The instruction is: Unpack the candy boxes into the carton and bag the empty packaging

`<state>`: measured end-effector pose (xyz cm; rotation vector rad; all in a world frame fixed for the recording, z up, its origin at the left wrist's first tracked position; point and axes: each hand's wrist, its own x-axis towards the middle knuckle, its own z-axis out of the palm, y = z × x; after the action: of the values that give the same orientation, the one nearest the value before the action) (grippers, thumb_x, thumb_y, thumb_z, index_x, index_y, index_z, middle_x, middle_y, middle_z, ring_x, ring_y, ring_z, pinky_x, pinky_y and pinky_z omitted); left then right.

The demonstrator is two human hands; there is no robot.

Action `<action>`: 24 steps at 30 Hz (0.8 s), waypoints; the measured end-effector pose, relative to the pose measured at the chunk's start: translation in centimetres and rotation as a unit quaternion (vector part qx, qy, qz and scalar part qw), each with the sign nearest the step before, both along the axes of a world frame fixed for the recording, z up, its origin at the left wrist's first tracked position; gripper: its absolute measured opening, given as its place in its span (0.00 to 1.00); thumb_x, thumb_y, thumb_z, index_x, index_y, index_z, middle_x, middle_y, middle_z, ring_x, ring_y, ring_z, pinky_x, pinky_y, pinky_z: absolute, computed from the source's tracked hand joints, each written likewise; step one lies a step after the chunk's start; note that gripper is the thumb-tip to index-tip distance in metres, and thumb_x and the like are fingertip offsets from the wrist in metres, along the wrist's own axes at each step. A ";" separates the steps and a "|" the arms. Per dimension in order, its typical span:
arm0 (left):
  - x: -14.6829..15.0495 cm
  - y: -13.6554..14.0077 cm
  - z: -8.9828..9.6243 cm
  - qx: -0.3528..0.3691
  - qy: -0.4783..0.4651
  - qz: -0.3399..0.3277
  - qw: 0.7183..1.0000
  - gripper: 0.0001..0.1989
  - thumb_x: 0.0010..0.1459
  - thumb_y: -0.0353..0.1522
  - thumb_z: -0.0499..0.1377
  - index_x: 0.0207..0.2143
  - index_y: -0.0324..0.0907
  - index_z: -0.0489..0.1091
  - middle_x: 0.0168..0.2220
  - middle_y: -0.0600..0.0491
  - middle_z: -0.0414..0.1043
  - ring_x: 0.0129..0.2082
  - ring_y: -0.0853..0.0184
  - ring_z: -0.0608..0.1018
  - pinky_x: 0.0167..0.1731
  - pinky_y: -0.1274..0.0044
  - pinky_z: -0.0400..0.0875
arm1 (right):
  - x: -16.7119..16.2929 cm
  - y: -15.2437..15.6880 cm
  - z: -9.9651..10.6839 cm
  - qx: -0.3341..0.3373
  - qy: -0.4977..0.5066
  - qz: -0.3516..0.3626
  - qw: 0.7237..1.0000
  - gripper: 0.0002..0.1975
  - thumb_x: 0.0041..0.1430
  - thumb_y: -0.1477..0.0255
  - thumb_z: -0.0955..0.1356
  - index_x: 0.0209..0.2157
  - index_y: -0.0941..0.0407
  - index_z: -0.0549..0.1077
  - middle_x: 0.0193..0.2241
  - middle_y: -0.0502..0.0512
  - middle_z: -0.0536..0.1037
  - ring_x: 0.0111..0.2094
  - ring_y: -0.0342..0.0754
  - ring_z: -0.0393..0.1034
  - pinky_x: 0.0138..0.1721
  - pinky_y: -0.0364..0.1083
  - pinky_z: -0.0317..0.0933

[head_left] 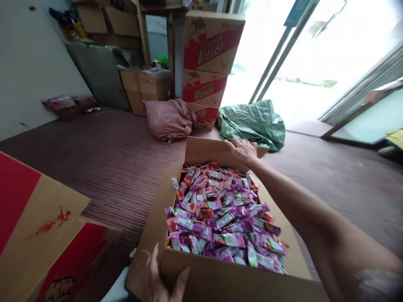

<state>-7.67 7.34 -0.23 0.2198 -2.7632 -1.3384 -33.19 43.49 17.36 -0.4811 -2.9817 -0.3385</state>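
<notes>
An open cardboard box (201,277) sits on the floor in front of me, filled with several small purple, pink and green wrapped candies (220,214). My right hand (243,150) reaches across it and rests on the far flap (204,151), fingers spread over its top edge. My left hand (160,281) presses against the box's near left corner, thumb on the front wall and fingers along the left flap.
Flattened red-and-tan cartons (37,235) lie at the lower left. Three red-printed boxes (208,63) are stacked at the back, with a pink bag (170,119) and a green sack (252,123) beside them. A glass door (315,54) is at the right.
</notes>
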 end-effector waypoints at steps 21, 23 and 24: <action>-13.3 14.3 -1.5 -0.309 0.135 -0.269 0.902 0.29 0.66 0.45 0.53 0.66 0.47 0.60 0.69 0.42 0.54 0.70 0.50 0.54 0.65 0.46 0.44 | 16.7 0.8 -8.2 -0.311 -0.097 0.203 0.923 0.21 0.71 0.65 0.57 0.56 0.53 0.74 0.56 0.56 0.76 0.59 0.50 0.68 0.59 0.51 0.64; -13.0 14.1 -1.4 -0.316 0.132 -0.267 0.901 0.28 0.66 0.44 0.52 0.66 0.48 0.60 0.69 0.43 0.55 0.70 0.51 0.55 0.65 0.46 0.43 | 19.3 3.8 -8.1 -0.402 0.033 0.105 0.909 0.24 0.71 0.61 0.55 0.54 0.53 0.76 0.57 0.55 0.76 0.58 0.49 0.69 0.61 0.51 0.62; -12.9 14.0 -1.2 -0.317 0.132 -0.265 0.901 0.28 0.66 0.44 0.52 0.66 0.48 0.60 0.70 0.43 0.54 0.70 0.51 0.54 0.65 0.46 0.43 | 21.2 5.8 -8.2 -0.427 0.101 0.038 0.898 0.25 0.70 0.58 0.55 0.53 0.53 0.76 0.57 0.55 0.75 0.59 0.49 0.69 0.62 0.51 0.60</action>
<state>-20.59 21.35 -1.46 -0.7322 -2.9194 -0.3811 -12.00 49.31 9.13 -0.4103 -2.7720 1.0061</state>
